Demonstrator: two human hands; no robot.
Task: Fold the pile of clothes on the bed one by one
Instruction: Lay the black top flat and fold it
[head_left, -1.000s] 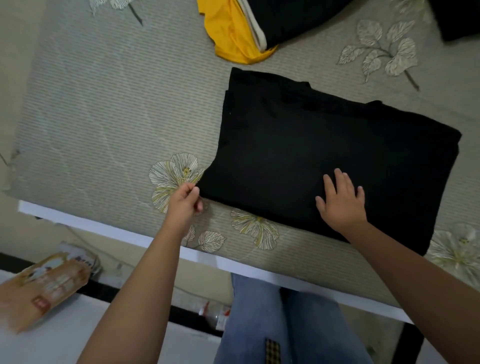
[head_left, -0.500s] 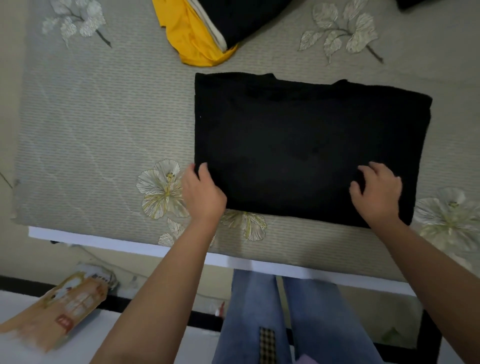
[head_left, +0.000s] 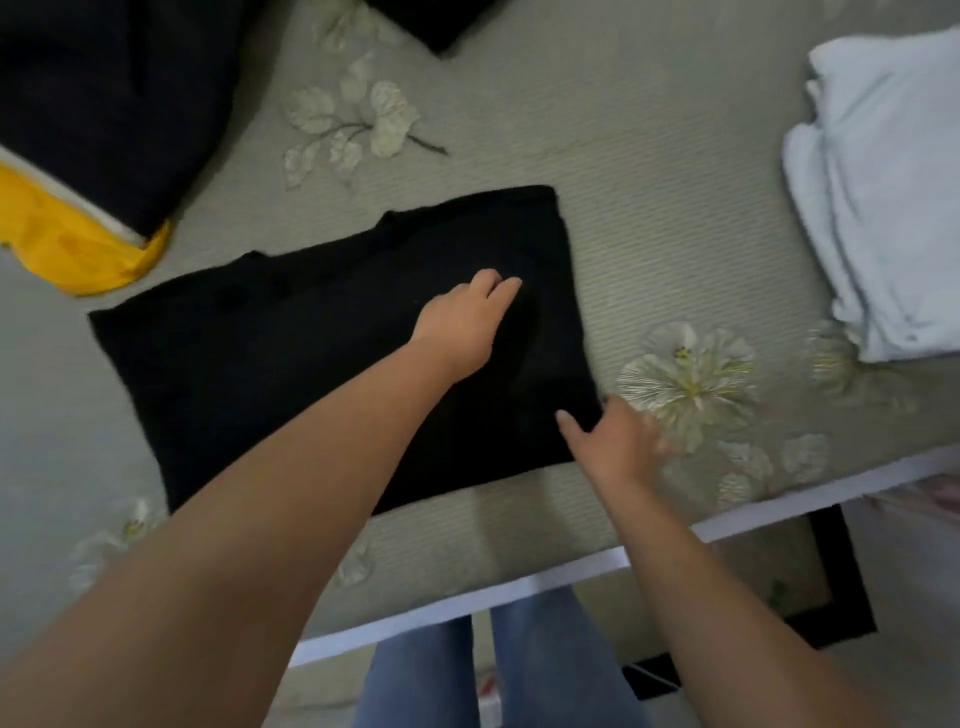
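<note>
Item in hand: black fabric garment folded to a flat rectangle (head_left: 332, 364), lying on the grey-green patterned bed cover with pale flower print (head_left: 675, 234), near the bed's front edge. Judged one fold short of finished, or ready to be moved aside.

Left hand (head_left: 462, 325): reaches across and lies palm-down on the right part of the black garment, fingers straight and close together, pressing the cloth flat. It grips nothing.

Right hand (head_left: 618, 441): at the garment's near right corner, fingers spread and relaxed, thumb touching the black edge. Blur hides whether the fingertips pinch the cloth; it appears to hold nothing.

Done, as far as shown: stack of folded pale blue-white cloth (head_left: 883, 208) on the right of the bed, well apart from the black garment.

Left to do, as judged: loose heap of dark cloth with a yellow garment and a white edge (head_left: 78, 156) at the far left; a further dark piece of cloth (head_left: 431, 21) at the top edge, folded or not cannot be told.

Progress: roughly mid-task; at least one heap remains unfolded.
</note>
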